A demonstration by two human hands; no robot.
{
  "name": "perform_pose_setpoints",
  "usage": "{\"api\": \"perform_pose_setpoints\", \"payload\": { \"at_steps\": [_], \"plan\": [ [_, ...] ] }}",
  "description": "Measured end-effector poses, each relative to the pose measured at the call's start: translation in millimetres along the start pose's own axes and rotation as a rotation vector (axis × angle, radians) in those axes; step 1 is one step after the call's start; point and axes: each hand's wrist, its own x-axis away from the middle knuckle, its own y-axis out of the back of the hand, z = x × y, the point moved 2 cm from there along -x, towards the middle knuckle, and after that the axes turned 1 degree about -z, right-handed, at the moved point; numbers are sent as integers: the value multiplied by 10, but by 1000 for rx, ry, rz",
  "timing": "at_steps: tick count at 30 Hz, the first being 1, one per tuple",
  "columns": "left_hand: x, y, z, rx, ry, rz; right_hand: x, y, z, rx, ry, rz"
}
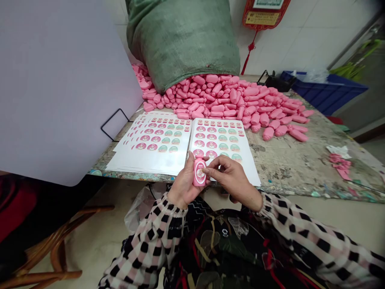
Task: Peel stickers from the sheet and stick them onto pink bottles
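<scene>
A small pink plastic bottle [199,180] with an oval label on its front stands upright in my left hand [184,185], whose fingers wrap round it. My right hand [233,178] is closed in a pinch, thumb and fingertip against the oval label [200,170]; whether anything is between those fingers cannot be made out. Just beyond the hands lies a sticker sheet [246,160] with rows of pink and green labels. To its left is a fanned stack of similar sheets [153,158].
A large heap of pink bottles [222,96] spills from a green sack [186,40] at the back. A blue crate [327,92] stands at the right rear. A grey-white panel [66,92] blocks the left. A pink scrap [339,164] lies at right on the worn table [285,168].
</scene>
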Motion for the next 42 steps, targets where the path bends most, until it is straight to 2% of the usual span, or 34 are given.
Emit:
{"api": "perform_pose_setpoints", "payload": {
  "at_steps": [16, 23, 27, 30, 33, 38, 40, 42],
  "plan": [
    [12, -11, 8, -59, -13, 20, 17, 22, -27, 80, -24, -14],
    [175, 52, -22, -310, 89, 114, 63, 56, -68, 197, 28, 104],
    [230, 152, -11, -317, 150, 142, 42, 145, -61, 353, 120, 207],
    [251, 212, 3, -289, 175, 200, -6, 245, -52, 458, 88, 166],
    [265, 207, 57, -259, 180, 224, 2, 218, -20, 377, 51, 87],
    [390, 172, 199, -352, 208, 205, 67, -16, -45, 216, 133, 152],
    [515, 269, 189, -386, 138, 149, 43, 23, -133, 252, 138, 144],
    [673, 497, 139, -434, 55, 10, 3, 161, -254, 379, 130, 102]
  ]
}}
